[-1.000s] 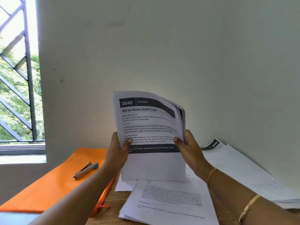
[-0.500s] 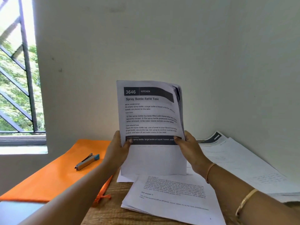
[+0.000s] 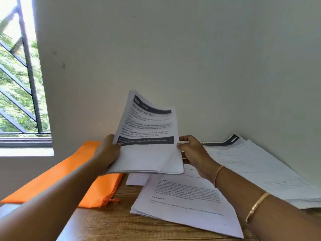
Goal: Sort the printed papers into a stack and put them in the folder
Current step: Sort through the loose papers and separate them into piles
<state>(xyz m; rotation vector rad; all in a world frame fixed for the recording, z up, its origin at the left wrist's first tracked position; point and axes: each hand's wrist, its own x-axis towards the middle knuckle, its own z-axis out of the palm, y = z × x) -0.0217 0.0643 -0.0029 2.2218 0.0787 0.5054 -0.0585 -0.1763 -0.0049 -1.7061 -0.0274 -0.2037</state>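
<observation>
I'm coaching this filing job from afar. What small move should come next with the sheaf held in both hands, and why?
Probably tap the held stack on the table by its lower edge to square it. The left hand and right hand pinch its sides, it hangs tilted in the air, and its edges look fanned. More loose sheets lie unsorted beside the orange folder.

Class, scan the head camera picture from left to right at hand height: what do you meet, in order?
In order: window → orange folder → left hand → held stack of papers → right hand → papers lying by the wall.
</observation>
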